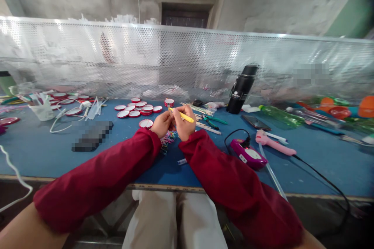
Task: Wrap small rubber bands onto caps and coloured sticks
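Note:
In the head view my right hand (184,124) is closed around a slim yellow pen-like tool (186,117). Its thick end points right and its thin end reaches toward my left hand (161,124). The fingers of my left hand are pinched together; whatever lies between them is too small or hidden to make out. Both hands meet just above the blue table. Below them lies a bunch of multicoloured strings (168,140). Close by on the left is a round white disc with a red rim (145,123), and a small stack of similar discs (168,102) stands behind.
More red-rimmed discs (134,113) lie left of the hands, near a phone (92,136). On the right are green-handled pliers (214,120), a black flask (243,89), a purple power strip (249,155) and a pink glue gun (274,143) with its cord. A perforated metal screen (187,60) runs behind.

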The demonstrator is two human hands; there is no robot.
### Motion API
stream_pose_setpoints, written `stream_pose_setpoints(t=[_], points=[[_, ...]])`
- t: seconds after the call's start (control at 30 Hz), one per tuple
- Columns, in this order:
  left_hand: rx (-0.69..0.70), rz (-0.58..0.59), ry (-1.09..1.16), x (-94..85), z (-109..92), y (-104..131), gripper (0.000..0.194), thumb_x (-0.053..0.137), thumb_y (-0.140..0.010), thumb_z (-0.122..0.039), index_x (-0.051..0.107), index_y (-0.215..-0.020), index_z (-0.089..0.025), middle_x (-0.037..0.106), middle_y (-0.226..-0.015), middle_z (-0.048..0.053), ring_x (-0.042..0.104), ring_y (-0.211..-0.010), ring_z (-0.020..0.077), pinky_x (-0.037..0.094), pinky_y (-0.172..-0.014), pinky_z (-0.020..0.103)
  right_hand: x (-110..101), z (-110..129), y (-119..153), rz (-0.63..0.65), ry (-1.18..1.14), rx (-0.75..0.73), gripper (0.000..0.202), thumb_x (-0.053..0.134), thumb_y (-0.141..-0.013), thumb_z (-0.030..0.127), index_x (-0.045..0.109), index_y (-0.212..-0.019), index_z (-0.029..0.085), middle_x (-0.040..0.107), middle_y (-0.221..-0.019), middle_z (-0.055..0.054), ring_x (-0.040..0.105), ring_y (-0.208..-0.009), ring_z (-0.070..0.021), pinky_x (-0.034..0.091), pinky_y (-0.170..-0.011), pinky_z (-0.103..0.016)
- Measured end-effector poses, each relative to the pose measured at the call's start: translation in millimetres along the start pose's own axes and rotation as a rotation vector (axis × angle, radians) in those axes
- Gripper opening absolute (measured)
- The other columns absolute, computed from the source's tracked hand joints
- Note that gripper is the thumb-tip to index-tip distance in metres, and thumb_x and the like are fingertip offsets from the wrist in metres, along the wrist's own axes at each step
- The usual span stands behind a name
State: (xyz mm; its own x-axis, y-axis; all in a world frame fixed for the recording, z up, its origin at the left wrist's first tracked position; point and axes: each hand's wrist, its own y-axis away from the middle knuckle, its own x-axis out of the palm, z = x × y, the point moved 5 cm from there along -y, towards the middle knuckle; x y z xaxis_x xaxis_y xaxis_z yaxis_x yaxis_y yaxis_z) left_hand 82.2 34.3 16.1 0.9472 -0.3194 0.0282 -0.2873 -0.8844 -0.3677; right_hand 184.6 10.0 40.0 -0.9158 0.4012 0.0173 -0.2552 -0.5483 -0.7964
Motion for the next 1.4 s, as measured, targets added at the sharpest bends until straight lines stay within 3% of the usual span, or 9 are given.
stream_pose_setpoints(t=[1.4], points=[[0.005, 0.004, -0.002, -0.6, 2.7, -1.9, 0.025, 0.057, -0.087, -0.040, 0.050, -0.080, -0.018, 0.054, -0.059, -0.004, 0.049, -0.044, 0.0073, 0.037, -0.044, 0.021, -0.8, -4.6, -2.2, -0.019, -0.044, 0.024, 0.024, 0.059, -0.085, 0.044, 0.055, -0.079, 0.021, 0.060, -0.070, 0.000, 0.056, -0.063, -0.0146, 0.046, -0.060, -0.028]])
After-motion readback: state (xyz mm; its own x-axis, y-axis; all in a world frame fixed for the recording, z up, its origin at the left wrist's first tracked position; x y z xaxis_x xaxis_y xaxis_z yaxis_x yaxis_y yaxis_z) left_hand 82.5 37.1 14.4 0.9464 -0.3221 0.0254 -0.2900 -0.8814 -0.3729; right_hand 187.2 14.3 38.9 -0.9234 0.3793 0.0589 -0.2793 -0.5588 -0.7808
